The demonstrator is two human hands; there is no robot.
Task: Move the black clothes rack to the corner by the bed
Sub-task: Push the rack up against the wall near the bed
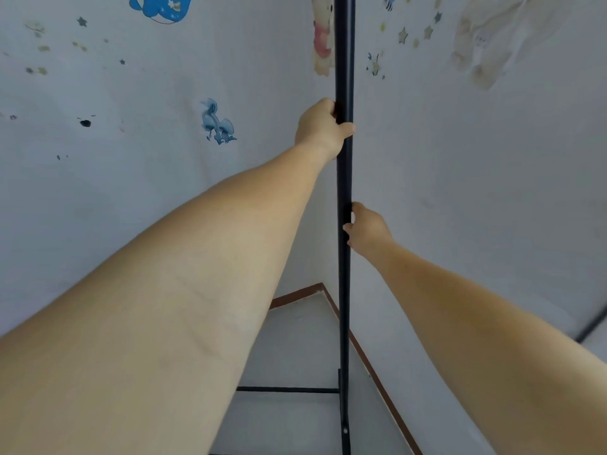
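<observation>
The black clothes rack (344, 178) shows as one upright black pole running from the top edge down to the floor, with a thin horizontal base bar (289, 389) branching left near the bottom. My left hand (320, 128) is wrapped around the pole high up. Lower on the pole, my right hand (366, 229) grips it from the right side. The pole stands directly in front of a room corner where two white walls meet. No bed is in view.
Both walls carry cartoon and star stickers (216, 121). A brown skirting strip (368, 356) edges the grey floor (295, 339) in the corner. Another thin black bar (593, 323) shows at the right edge. A pale garment (486, 44) hangs at the upper right.
</observation>
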